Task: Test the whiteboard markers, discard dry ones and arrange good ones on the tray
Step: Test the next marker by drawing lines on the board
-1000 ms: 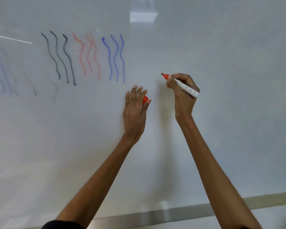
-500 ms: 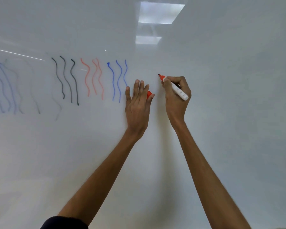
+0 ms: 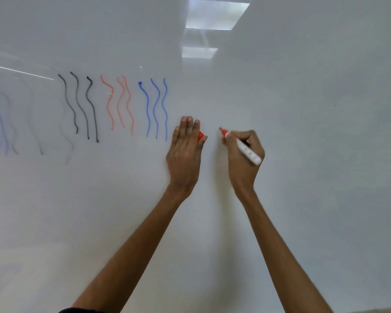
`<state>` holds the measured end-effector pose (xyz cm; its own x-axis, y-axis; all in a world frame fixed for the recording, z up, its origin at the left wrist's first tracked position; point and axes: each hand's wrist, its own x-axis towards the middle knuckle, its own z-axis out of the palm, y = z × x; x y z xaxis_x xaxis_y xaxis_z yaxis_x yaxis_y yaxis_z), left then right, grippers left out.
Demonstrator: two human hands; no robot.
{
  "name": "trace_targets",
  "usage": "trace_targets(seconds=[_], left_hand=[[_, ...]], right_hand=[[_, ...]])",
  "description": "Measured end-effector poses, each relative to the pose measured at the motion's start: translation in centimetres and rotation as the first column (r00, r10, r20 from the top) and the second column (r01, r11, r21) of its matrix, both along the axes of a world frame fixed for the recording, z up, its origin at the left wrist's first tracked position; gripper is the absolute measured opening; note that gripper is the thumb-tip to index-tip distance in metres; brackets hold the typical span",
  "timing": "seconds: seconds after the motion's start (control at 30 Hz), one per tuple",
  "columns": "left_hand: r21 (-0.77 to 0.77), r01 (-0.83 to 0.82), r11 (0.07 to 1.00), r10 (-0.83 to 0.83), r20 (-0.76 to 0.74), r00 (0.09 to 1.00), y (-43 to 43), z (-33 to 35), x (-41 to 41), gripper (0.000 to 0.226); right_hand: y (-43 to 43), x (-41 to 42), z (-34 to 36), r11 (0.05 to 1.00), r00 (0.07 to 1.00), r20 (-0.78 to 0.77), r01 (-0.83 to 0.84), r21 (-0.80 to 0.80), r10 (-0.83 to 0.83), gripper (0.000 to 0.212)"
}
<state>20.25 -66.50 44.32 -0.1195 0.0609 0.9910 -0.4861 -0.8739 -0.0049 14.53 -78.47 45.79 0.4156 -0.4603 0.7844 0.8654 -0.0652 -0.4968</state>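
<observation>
A whiteboard (image 3: 303, 132) fills the view. My right hand (image 3: 244, 159) grips a white marker (image 3: 246, 151) with an orange-red tip (image 3: 222, 131); the tip is at or very close to the board surface, right of the blue lines. My left hand (image 3: 185, 150) rests flat against the board, fingers straight and together, with an orange-red cap (image 3: 200, 136) pinned between thumb and fingers. No fresh mark shows at the tip. The tray is out of view.
Wavy test lines run across the board's left half: faint blue and grey lines (image 3: 0, 118), three black lines (image 3: 79, 105), three pale red lines (image 3: 120, 102), three blue lines (image 3: 156, 107). Ceiling light reflections (image 3: 215, 16) sit at the top.
The camera tilted upward, so the board's lower edge left the view. Both hands stayed side by side near the blue lines; the marker tip came closer to the board.
</observation>
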Motion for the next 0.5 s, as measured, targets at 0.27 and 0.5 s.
trace_targets(seconds=[0.27, 0.5], left_hand=[[0.018, -0.013, 1.000, 0.014, -0.021, 1.000, 0.1, -0.4, -0.2, 0.042], [0.016, 0.031, 0.999, -0.031, -0.036, 0.999, 0.1, -0.8, -0.1, 0.041]], right_hand=[[-0.5, 1.3, 5.6, 0.993, 0.989, 0.104, 0.112, -0.028, -0.109, 0.007], [-0.4, 1.0, 0.4, 0.994, 0.993, 0.025, 0.113, 0.004, -0.113, 0.011]])
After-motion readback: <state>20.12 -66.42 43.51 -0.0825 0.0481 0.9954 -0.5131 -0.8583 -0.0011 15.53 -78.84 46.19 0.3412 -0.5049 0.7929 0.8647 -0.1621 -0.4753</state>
